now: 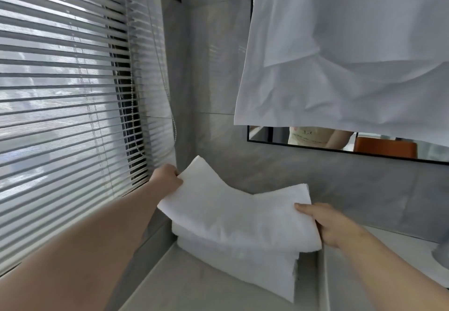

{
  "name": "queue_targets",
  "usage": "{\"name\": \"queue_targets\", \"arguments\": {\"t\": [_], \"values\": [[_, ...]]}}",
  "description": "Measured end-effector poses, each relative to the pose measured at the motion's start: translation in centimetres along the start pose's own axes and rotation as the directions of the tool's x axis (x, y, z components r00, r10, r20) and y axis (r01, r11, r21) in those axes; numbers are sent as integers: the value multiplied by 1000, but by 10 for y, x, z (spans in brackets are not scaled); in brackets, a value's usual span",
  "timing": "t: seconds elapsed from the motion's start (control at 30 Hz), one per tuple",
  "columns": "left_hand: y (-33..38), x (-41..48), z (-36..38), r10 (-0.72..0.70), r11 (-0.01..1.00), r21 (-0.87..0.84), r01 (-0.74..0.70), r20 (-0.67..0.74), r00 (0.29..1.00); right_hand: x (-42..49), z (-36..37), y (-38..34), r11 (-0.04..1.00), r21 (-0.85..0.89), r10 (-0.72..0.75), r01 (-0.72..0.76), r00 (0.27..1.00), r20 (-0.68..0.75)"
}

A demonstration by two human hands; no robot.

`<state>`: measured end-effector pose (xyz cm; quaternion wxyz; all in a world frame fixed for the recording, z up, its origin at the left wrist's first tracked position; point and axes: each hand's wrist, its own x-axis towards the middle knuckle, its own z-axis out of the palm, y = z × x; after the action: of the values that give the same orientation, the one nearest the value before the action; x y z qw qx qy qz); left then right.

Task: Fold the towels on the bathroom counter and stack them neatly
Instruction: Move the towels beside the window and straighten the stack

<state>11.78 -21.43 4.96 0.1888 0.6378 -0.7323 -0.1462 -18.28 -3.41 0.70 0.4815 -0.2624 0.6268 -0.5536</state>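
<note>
A folded white towel (233, 211) is held above a stack of folded white towels (243, 264) in the counter's far left corner. My left hand (166, 179) grips its raised far-left corner, next to the window blinds. My right hand (325, 223) holds its right edge, thumb on top. The held towel sags in the middle and rests partly on the stack, its left side tilted up. The stack lies on the grey counter (194, 286).
Window blinds (68, 87) fill the left side, with a cord hanging near the corner. A white cloth (352, 50) hangs over the black-framed mirror (340, 144) on the grey tiled wall. A white basin rim (401, 250) lies to the right.
</note>
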Motion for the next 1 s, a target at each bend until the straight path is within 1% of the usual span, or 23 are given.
{"name": "queue_targets", "arguments": {"t": [0.1,0.2,0.3,0.4,0.5,0.63,0.87,1.0], "values": [[-1,21,8,-26,999,20,26,-38,999,15,0,0,997,66,-41,43,999,-35],[1,37,15,-35,998,47,37,-45,998,32,4,0,992,52,-109,113,992,-66],[9,49,22,-21,997,69,27,-84,996,48,11,2,986,-40,-168,164,979,-113],[15,62,33,-13,995,100,24,-104,994,62,13,4,971,-153,-206,182,965,-160],[15,74,47,-26,995,97,37,-103,994,75,12,7,965,-196,-215,175,955,-205],[9,83,65,-42,995,90,51,-99,994,85,10,19,966,-233,-171,113,954,-248],[-3,93,91,-41,994,99,48,-72,997,90,10,49,990,-138,-40,5,966,-254],[-9,90,103,-67,992,109,66,3,998,91,5,56,994,-87,35,-60,963,-266]]}}
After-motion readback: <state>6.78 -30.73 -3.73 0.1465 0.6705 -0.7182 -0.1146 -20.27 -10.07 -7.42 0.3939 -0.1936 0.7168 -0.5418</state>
